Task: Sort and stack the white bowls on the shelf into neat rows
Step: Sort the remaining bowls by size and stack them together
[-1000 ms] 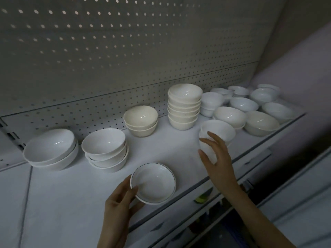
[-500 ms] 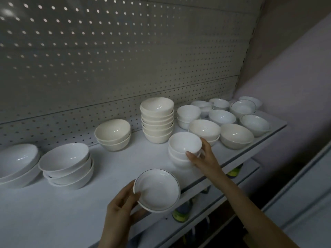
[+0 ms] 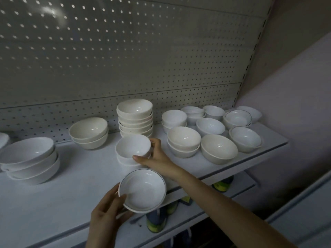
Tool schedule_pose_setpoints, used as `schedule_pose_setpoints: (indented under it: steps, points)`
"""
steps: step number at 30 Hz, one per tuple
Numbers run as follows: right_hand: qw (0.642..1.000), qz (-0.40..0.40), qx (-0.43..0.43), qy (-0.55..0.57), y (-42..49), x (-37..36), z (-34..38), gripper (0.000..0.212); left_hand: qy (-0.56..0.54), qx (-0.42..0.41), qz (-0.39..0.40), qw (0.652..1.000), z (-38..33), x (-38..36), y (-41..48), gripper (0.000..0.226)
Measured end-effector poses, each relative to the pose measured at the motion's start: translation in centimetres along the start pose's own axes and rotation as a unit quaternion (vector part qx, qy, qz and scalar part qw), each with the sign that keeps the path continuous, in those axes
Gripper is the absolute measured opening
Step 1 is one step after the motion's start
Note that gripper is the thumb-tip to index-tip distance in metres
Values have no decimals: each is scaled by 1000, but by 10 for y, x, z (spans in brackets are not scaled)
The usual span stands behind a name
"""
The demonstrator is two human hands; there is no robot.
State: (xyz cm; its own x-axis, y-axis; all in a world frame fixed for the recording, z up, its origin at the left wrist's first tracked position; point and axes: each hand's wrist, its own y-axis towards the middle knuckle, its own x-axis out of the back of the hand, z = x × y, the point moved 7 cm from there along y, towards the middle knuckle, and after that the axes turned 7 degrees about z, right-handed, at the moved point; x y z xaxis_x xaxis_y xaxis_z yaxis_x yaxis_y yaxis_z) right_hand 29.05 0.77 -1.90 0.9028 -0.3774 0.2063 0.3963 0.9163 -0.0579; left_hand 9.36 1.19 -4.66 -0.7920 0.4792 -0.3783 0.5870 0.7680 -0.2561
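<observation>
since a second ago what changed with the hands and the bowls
The right hand reached in, took hold of the small stack and slid it left, to just in front of the tall stack. The left hand still holds the dark-rimmed bowl; the other bowls stayed put.

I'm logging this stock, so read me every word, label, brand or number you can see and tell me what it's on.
No text can be read anywhere.
White bowls: plain, no marks; the dark-rimmed bowl likewise.
Pegboard panel: holes only.
Items on the lower shelf: yellow-green patches, too blurred to read.
</observation>
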Motion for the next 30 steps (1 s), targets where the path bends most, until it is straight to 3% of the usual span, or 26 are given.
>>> schedule_pose_setpoints:
  steps: [7,13,16,22,27,30]
  points:
    - [997,50,-38,-44,7,-1,8,71,8,6,19,1000,-5,-18,11,26]
    - [997,6,-62,-54,-49,43,1,45,9,25,71,997,-12,-39,21,26]
    - [998,30,-59,8,-85,54,-11,57,-7,45,89,995,-13,-54,23,24]
    - [1000,16,-11,-5,-108,73,-2,95,37,36,158,986,-26,-95,23,23]
    - [998,9,28,-49,-112,94,7,92,46,15,209,977,-39,-125,29,23]
    - [998,1,56,-14,-118,112,22,88,37,15,245,969,-38,-147,27,28]
